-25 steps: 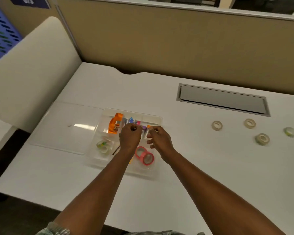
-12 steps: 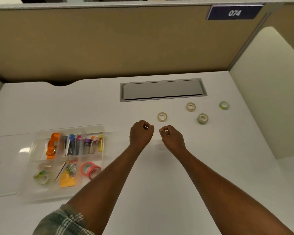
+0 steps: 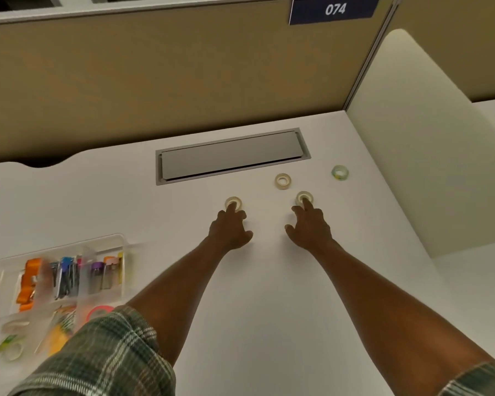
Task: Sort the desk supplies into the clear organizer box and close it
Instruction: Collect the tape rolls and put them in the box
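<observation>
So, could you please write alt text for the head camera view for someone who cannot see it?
A person's left hand and right hand each put a fingertip on a tape roll, the left roll and the right roll, on a white desk. Two more rolls, a beige roll and a greenish roll, lie beyond; a clear organizer box sits open at left.

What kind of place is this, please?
Probably an office cubicle: a white desk enclosed by tan partition panels, a numbered plate reading 074, and a grey cable hatch set into the desk.
</observation>
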A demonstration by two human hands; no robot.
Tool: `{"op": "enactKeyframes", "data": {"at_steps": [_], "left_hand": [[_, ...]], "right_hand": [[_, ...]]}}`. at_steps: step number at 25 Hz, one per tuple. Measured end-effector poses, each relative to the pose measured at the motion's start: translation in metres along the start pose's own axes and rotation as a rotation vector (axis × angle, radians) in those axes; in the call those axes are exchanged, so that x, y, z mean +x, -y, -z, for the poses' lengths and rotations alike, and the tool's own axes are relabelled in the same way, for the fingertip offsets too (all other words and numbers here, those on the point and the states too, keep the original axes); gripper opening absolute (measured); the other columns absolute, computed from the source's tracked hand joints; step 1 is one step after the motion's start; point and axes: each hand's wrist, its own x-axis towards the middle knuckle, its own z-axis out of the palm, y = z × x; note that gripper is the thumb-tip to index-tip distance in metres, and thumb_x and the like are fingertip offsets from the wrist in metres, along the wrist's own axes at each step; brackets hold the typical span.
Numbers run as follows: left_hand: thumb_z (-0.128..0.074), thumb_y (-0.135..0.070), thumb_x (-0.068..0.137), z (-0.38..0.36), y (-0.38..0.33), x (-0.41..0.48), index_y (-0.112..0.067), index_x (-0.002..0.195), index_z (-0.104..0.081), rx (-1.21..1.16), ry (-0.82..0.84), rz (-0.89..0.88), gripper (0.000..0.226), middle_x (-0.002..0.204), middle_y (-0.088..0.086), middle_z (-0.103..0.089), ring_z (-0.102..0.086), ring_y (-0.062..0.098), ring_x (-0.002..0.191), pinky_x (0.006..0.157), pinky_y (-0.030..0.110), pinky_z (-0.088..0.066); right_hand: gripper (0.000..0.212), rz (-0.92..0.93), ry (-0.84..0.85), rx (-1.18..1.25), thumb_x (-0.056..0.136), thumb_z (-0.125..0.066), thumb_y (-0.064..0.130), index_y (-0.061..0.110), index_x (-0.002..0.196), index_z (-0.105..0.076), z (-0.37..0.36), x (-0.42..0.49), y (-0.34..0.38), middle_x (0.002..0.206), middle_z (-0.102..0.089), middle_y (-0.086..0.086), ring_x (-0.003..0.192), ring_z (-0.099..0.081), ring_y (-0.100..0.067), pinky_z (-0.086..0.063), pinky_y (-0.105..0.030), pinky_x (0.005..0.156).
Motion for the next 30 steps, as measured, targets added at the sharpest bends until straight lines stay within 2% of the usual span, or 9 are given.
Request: {"op": "enactKeyframes", "data": {"at_steps": [4,8,12,17,19,21,23,26,30], "left_hand": [[-0.061,-0.047,0.086,-0.004,-0.002,0.011,-0.021,0.139,-0.047,0.099,0.066,0.016,0.061,0.159,0.003,-0.02,-0.036,0.031,0.135,0.102,0.045,-0.041],[-0.061,-0.044,0.086,-0.007,0.003,0.011,-0.015,0.133,-0.053,0.106,0.014,0.004,0.055,0.146,0.01,-0.035,-0.045,0.031,0.126,0.098,0.043,-0.045],[-0.06,-0.04,0.088,-0.015,0.013,-0.002,-0.013,0.125,-0.058,0.058,-0.034,-0.036,0.046,0.135,0.007,-0.044,-0.051,0.029,0.12,0.093,0.04,-0.046],[-0.061,-0.029,0.089,-0.017,0.02,-0.026,-0.017,0.111,-0.063,-0.256,-0.162,0.042,0.025,0.116,0.005,-0.058,-0.058,0.023,0.108,0.088,0.034,-0.047],[-0.066,-0.024,0.086,-0.014,0.021,-0.038,-0.015,0.102,-0.067,-0.533,-0.22,0.157,0.018,0.104,0.005,-0.065,-0.062,0.023,0.098,0.082,0.033,-0.05],[-0.07,-0.017,0.084,-0.013,0.022,-0.053,-0.012,0.093,-0.068,-0.923,-0.213,0.322,0.011,0.095,0.007,-0.069,-0.065,0.025,0.087,0.076,0.034,-0.053],[-0.071,-0.011,0.082,-0.013,0.027,-0.073,-0.009,0.086,-0.067,-1.175,-0.196,0.424,0.006,0.083,0.01,-0.07,-0.063,0.026,0.073,0.066,0.033,-0.051],[-0.073,-0.009,0.081,-0.013,0.037,-0.097,-0.008,0.088,-0.064,-1.303,-0.214,0.468,0.011,0.077,0.009,-0.068,-0.06,0.023,0.064,0.062,0.033,-0.048],[-0.064,-0.007,0.085,-0.004,0.063,-0.125,-0.011,0.099,-0.058,-1.35,-0.3,0.471,0.016,0.095,0.008,-0.065,-0.062,0.022,0.073,0.067,0.036,-0.054]], "right_hand": [[0.058,-0.017,0.091,-0.07,0.094,-0.057,0.04,0.019,0.145,-0.042,0.002,0.017,-0.003,0.165,-0.016,-0.003,0.137,-0.034,-0.035,-0.042,-0.045,0.102],[0.047,0.005,0.02,-0.016,0.094,-0.057,0.033,0.017,0.138,-0.053,-0.005,0.02,-0.003,0.152,-0.038,-0.008,0.128,-0.045,-0.036,-0.043,-0.043,0.102],[0.037,0.061,-0.046,0.112,0.094,-0.055,0.024,0.023,0.13,-0.061,-0.015,0.003,-0.001,0.139,-0.049,-0.004,0.123,-0.056,-0.028,-0.045,-0.039,0.101],[0.023,0.027,-0.283,0.401,0.091,-0.059,0.018,0.024,0.112,-0.064,-0.013,-0.02,0.014,0.109,-0.061,-0.003,0.099,-0.064,-0.022,-0.046,-0.03,0.08],[0.016,0.007,-0.325,0.594,0.091,-0.058,0.015,0.021,0.106,-0.061,-0.009,-0.029,0.026,0.102,-0.066,-0.003,0.09,-0.068,-0.021,-0.05,-0.03,0.076],[0.011,-0.01,-0.29,0.781,0.094,-0.055,0.014,0.019,0.103,-0.058,-0.01,-0.043,0.04,0.099,-0.067,-0.004,0.072,-0.074,-0.022,-0.058,-0.037,0.071],[0.011,-0.032,-0.226,0.878,0.095,-0.055,0.013,0.021,0.102,-0.057,-0.019,-0.059,0.057,0.099,-0.066,-0.006,0.062,-0.074,-0.018,-0.06,-0.041,0.066],[0.015,-0.054,-0.137,0.947,0.094,-0.056,0.011,0.025,0.1,-0.057,-0.037,-0.082,0.086,0.099,-0.066,-0.008,0.062,-0.074,-0.019,-0.059,-0.04,0.06],[0.029,-0.031,-0.019,0.947,0.092,-0.06,0.014,0.028,0.117,-0.056,-0.058,-0.106,0.128,0.098,-0.067,-0.004,0.066,-0.074,-0.017,-0.061,-0.037,0.063]]}}
